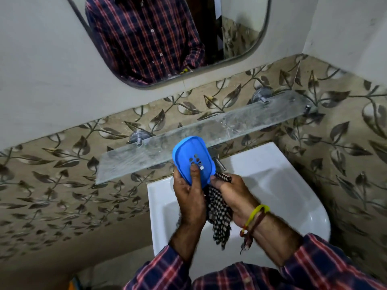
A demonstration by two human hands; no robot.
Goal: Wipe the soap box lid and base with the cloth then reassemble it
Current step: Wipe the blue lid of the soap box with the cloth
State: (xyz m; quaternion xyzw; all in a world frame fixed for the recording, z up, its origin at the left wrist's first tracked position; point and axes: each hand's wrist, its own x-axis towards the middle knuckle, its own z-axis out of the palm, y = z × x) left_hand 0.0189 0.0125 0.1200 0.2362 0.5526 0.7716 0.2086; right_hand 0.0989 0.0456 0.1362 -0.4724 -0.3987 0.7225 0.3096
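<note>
Furthest left of what matters here is the long frosted glass shelf (159,147), fixed to the leaf-patterned tiled wall (52,174) on round metal brackets and standing bare, which would suit it as a place to set parts down, though nothing of the soap box lies on it. In front of its middle the left hand (189,197) is closed around the lower end of the blue oval plastic soap box piece (191,159), the thumb pressed flat on the face with the drain holes and the fingers hidden behind; the piece is tipped up on end, holed face towards the camera, probably so that the opposite side and the edge are open to the cloth. Whether this holed piece is the lid or the base I cannot tell, and the other half of the box is not in view. Immediately to its right, the right hand (233,194), with yellow and brown threads at the wrist, is curled shut on the black-and-white checked cloth (218,214), its fingertips pinching a fold against the lower right rim of the blue piece while the rest of the cloth hangs loose between the two wrists. Both hands work over the white ceramic washbasin (293,185), likely so that any drips or soap scum fall into it. My guess is that wiping is under way and reassembly has not begun.
</note>
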